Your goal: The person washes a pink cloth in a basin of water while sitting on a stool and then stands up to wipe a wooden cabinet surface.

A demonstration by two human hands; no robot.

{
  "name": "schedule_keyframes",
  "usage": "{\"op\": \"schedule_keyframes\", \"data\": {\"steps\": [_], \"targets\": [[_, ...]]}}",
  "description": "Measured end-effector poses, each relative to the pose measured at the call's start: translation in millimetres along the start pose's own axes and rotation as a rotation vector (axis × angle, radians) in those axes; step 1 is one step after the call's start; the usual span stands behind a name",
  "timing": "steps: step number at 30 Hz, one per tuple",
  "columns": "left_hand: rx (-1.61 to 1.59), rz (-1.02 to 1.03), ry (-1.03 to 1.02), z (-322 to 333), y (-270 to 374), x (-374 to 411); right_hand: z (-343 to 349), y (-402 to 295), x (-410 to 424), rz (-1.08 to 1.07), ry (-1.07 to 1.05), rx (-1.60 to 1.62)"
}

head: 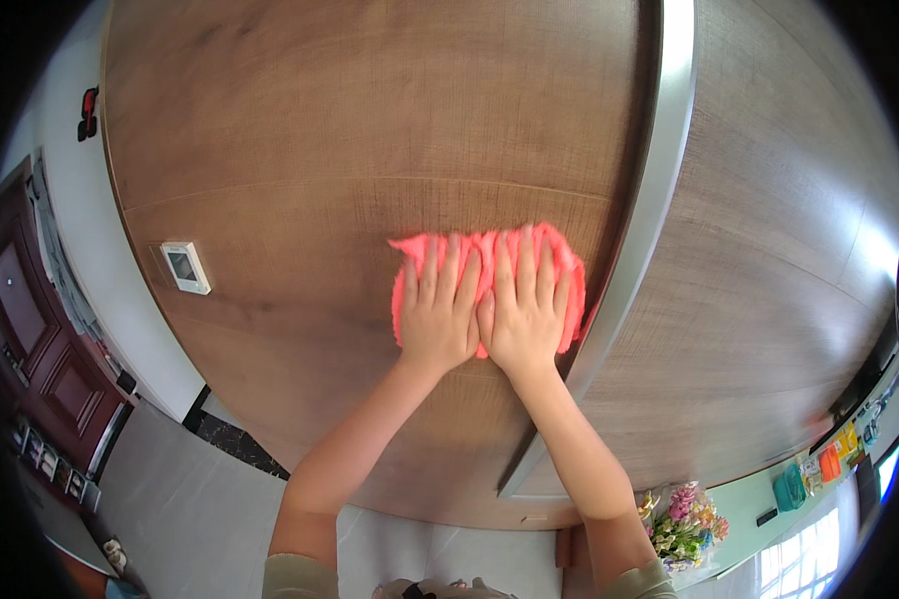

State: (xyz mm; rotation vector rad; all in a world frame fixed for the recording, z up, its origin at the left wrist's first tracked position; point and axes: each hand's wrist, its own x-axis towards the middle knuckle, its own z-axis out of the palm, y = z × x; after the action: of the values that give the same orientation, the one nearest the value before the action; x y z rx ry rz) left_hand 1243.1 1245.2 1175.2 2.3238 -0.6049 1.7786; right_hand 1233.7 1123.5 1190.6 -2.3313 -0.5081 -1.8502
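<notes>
A bright pink cloth (487,251) is spread against a brown wood-grain wall panel (344,224). My left hand (440,307) lies flat on the cloth's left half, fingers spread and pointing up. Beside it, my right hand (526,307) presses flat on the right half, its fingers also spread. The two thumbs are close together near the cloth's middle. The cloth's right edge is beside a silver metal trim strip (637,284) running down the panel. Both palms hide part of the cloth.
A white wall thermostat (186,267) is mounted at the left. Artificial-looking flowers (685,524) stand at lower right by a pale green countertop (745,509) holding a teal container (789,488). A dark red door (52,352) and shoe rack (52,464) are at far left.
</notes>
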Motion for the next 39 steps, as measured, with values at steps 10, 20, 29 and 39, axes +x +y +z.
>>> {"op": "schedule_keyframes", "data": {"steps": [10,20,29,39], "targets": [[-0.016,0.217,0.010,-24.5,-32.3,46.4,-8.7,-4.2,53.8,-0.115,0.046,0.050],[0.091,0.264,0.270,-82.4,-123.5,152.7,9.3,-70.0,193.3,-0.127,0.371,0.035],[0.131,0.205,0.261,-110.5,-221.5,132.8,48.0,-163.3,219.9,-0.117,0.377,0.080],[0.058,-0.046,0.241,-104.7,-254.4,62.5,71.8,-226.9,183.2,-0.079,0.218,0.025]]}}
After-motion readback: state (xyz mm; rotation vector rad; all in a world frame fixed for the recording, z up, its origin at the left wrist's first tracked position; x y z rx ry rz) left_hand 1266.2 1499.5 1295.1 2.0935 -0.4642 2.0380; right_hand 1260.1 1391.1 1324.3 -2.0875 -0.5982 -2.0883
